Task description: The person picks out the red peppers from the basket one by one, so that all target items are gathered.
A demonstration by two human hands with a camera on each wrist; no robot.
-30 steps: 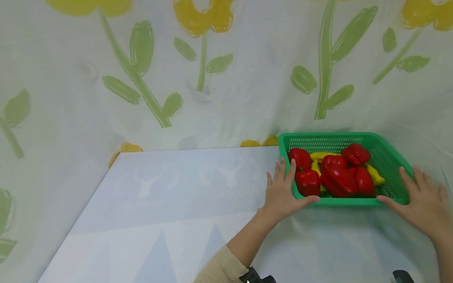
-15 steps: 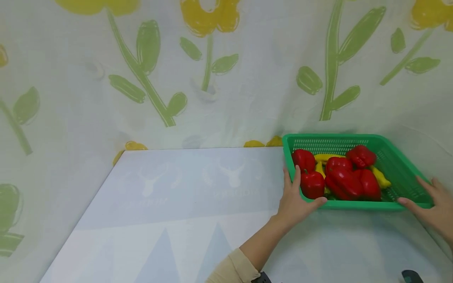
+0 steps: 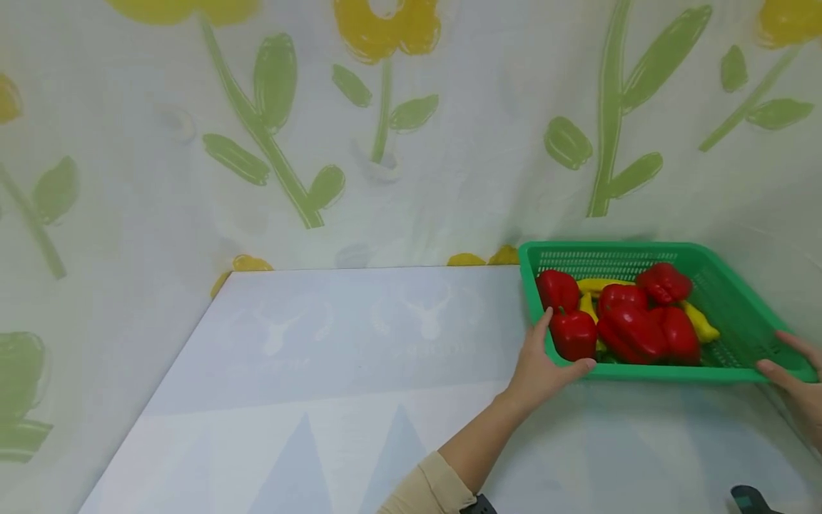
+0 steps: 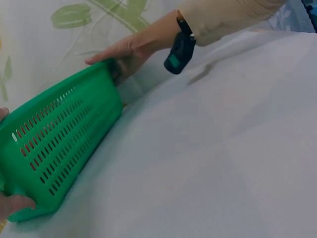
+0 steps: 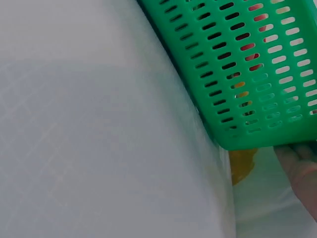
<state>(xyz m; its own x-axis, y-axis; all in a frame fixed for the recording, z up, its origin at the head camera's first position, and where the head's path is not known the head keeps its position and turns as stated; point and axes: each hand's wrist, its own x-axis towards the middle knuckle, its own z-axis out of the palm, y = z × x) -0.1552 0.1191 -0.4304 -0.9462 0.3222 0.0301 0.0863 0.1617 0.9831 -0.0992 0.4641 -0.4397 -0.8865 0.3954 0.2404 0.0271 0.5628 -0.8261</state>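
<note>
A green plastic basket [image 3: 648,373] with slotted walls stands at the right of the table in the head view. It holds several red bell peppers [image 3: 632,334] and some yellow, long-shaped pieces [image 3: 700,321]. My left hand [image 3: 541,371] grips the front left corner, thumb on the front rim and fingers along the left side. At the front right corner my right hand [image 3: 804,385] holds the rim, partly cut off by the picture edge. From the right wrist, the basket wall [image 5: 237,64] shows with my right hand [image 5: 303,171] at its end.
The white and pale blue table [image 3: 359,343] extends left from the basket. Behind it hangs a pale cloth [image 3: 475,143] printed with yellow flowers and green leaves. A dark rounded object [image 3: 750,498] shows at the bottom right.
Both hands have come from spread fingers over the basket's ends to a hold on its front corners. The right hand has moved right and down. The whole head view has shifted slightly.
</note>
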